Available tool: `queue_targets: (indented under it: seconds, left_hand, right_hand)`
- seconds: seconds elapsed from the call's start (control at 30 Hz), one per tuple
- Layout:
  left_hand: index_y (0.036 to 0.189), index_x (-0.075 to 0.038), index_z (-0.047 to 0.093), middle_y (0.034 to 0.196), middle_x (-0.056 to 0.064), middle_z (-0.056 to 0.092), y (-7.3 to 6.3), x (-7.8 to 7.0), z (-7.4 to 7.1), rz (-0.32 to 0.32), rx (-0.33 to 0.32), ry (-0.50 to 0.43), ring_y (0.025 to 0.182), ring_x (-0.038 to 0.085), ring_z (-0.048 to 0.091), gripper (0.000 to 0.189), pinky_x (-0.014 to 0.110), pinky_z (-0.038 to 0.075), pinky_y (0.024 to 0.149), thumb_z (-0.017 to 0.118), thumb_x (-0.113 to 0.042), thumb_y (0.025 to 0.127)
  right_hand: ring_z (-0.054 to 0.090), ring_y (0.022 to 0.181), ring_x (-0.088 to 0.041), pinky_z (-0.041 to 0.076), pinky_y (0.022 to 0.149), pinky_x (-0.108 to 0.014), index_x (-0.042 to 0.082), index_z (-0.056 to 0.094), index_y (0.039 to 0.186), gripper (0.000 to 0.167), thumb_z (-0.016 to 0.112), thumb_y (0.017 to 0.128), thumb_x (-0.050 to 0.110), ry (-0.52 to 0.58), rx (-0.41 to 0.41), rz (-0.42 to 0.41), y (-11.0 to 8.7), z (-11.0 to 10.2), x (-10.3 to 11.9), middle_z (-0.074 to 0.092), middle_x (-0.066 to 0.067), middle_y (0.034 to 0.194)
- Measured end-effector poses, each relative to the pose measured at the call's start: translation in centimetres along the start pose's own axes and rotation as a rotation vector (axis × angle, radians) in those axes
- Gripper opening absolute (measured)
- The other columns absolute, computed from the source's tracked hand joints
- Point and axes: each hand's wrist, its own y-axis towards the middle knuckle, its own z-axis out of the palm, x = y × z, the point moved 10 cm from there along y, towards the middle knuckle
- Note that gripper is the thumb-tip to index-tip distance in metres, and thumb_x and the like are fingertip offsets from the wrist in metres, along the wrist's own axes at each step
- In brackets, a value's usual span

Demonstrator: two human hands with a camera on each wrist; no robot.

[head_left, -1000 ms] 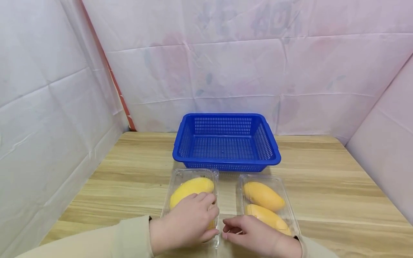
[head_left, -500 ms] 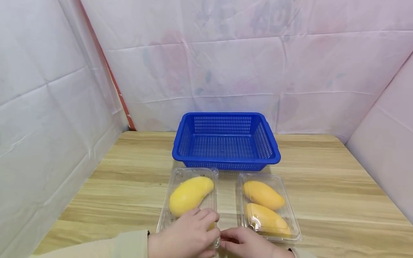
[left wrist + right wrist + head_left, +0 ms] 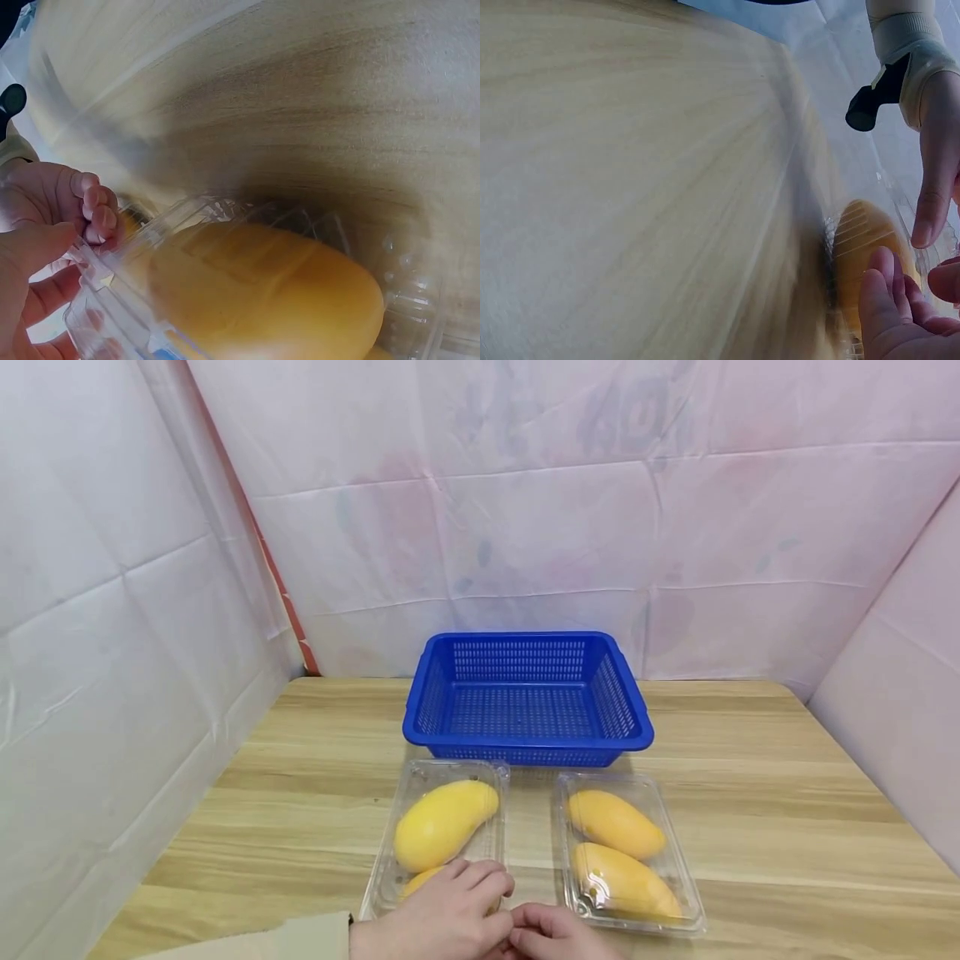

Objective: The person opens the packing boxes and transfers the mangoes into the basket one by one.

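Observation:
In the head view a clear plastic clamshell box [image 3: 390, 877] lies on the table, with a yellow mango [image 3: 444, 827] and an orange mango [image 3: 422, 880] in it. My left hand [image 3: 442, 914] lies over the box's near right part. From the left wrist, its thumb and fingers pinch the box's clear edge [image 3: 105, 289]. My right hand [image 3: 558, 935] is at the same edge, its bent fingers close to the left ones. Right fingertips [image 3: 105, 221] sit by the box corner in the left wrist view; whether they grip the plastic is unclear.
A blue perforated basket [image 3: 525, 745] stands behind the boxes, near the back cloth [image 3: 540, 527]. A second clear box [image 3: 693, 902] with two orange mangoes [image 3: 626, 881] lies to the right. The wooden table [image 3: 772, 793] extends on both sides.
Both hands have moved toward the near edge of the left box, uncovering more of the yellow mango. The right hand has come up against the left. Boxes and basket stay in place.

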Motion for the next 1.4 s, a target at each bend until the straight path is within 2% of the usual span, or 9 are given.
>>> queue_targets:
  seconds: [0.1,0.2,0.33,0.47,0.6,0.8,1.1,1.4]
  left_hand:
    - [0.079,-0.022,0.062,0.097,-0.003,0.052,-0.1,-0.1,0.0,0.012,-0.004,-0.011,0.096,0.014,0.051,0.026,0.025,0.044,0.074,0.056,-0.046,0.088]
    - [0.079,-0.020,0.062,0.096,-0.002,0.052,-0.2,0.0,-0.1,0.026,-0.025,-0.013,0.096,0.015,0.051,0.022,0.025,0.045,0.077,0.058,-0.040,0.088]
    - [0.075,-0.018,0.060,0.093,-0.001,0.053,-0.1,-0.1,-0.4,0.056,-0.055,-0.006,0.095,0.016,0.052,0.021,0.026,0.045,0.078,0.058,-0.034,0.088]
    - [0.073,-0.018,0.058,0.090,-0.002,0.051,0.1,-0.3,-0.3,0.086,-0.041,-0.004,0.093,0.016,0.052,0.023,0.025,0.044,0.075,0.057,-0.036,0.088]
    - [0.074,-0.019,0.059,0.089,-0.002,0.051,0.2,-0.4,-0.3,0.098,-0.032,0.009,0.093,0.015,0.052,0.023,0.025,0.045,0.073,0.058,-0.038,0.087]
    - [0.074,-0.019,0.060,0.089,-0.002,0.051,0.1,-0.5,-0.2,0.088,-0.039,0.021,0.094,0.015,0.053,0.024,0.026,0.046,0.072,0.058,-0.038,0.087]
    - [0.080,-0.017,0.065,0.093,-0.002,0.052,0.0,-0.4,0.5,0.042,0.039,0.018,0.097,0.014,0.052,0.018,0.029,0.045,0.075,0.061,-0.034,0.083]
    - [0.067,-0.018,0.060,0.090,-0.003,0.052,-0.1,-0.5,0.0,0.057,-0.073,0.026,0.091,0.014,0.053,0.022,0.027,0.046,0.072,0.066,-0.036,0.078]
  right_hand:
    - [0.059,0.081,-0.002,0.047,0.070,-0.017,-0.020,0.055,0.103,0.032,0.047,0.095,0.009,-0.028,-0.007,-0.002,0.1,-0.1,-0.1,0.066,-0.010,0.095]
    - [0.059,0.082,-0.003,0.047,0.071,-0.016,-0.020,0.056,0.104,0.032,0.047,0.095,0.010,-0.009,-0.005,0.009,0.2,0.0,-0.3,0.067,-0.010,0.095]
    - [0.062,0.085,-0.008,0.049,0.072,-0.018,-0.022,0.055,0.105,0.034,0.049,0.095,0.010,0.108,-0.014,0.052,0.2,0.0,-0.8,0.067,-0.015,0.097]
    - [0.064,0.086,-0.010,0.050,0.073,-0.019,-0.022,0.055,0.106,0.037,0.052,0.094,0.013,0.230,-0.025,0.105,0.1,0.2,-1.3,0.067,-0.014,0.097]
    - [0.064,0.087,-0.011,0.051,0.074,-0.021,-0.021,0.055,0.107,0.038,0.052,0.093,0.015,0.282,-0.019,0.124,0.0,0.5,-1.5,0.068,-0.014,0.098]
    - [0.064,0.085,-0.009,0.050,0.072,-0.019,-0.021,0.054,0.108,0.036,0.050,0.095,0.012,0.249,-0.033,0.128,0.0,0.2,-1.9,0.068,-0.011,0.096]
    - [0.064,0.079,-0.009,0.050,0.070,-0.018,-0.021,0.055,0.104,0.031,0.050,0.094,0.008,0.235,-0.078,0.146,0.3,-0.2,-2.2,0.068,-0.006,0.089]
    - [0.062,0.075,-0.007,0.050,0.066,-0.016,-0.023,0.052,0.102,0.033,0.050,0.094,0.008,0.219,-0.064,0.116,0.5,0.0,-2.1,0.067,-0.004,0.085]
